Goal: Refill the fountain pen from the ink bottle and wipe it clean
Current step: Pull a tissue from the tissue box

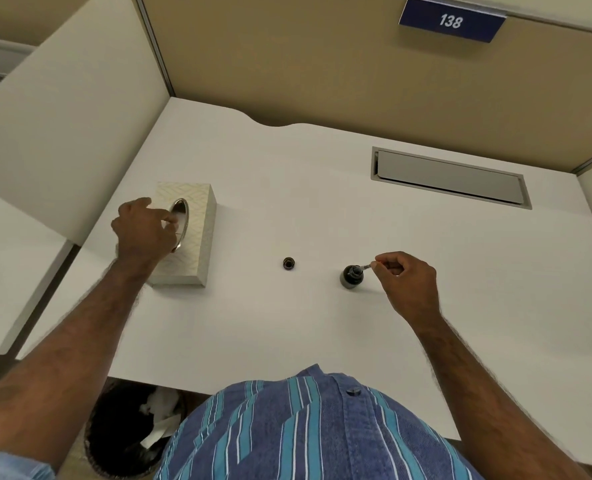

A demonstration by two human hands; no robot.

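Right hand point(407, 282) pinches the fountain pen point(366, 267) at its rear, tip apparently dipped in the open ink bottle point(351, 277) mid-counter point(287, 323); detail too small to confirm. Bottle cap point(288, 263) lies apart, leftward. Left hand point(145, 228), fingers curled, reaches into tissue box point(197, 233); grip contents unclear. Pen: light, stiff, slippery when inked. Bottle tips easily.

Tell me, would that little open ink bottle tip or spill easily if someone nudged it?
Probably yes. The ink bottle looks small and squat, so it may slide before tipping, but its cap lies apart on the desk, so any tilt could spill ink. The right hand holds the pen in its mouth, which could lever it over.
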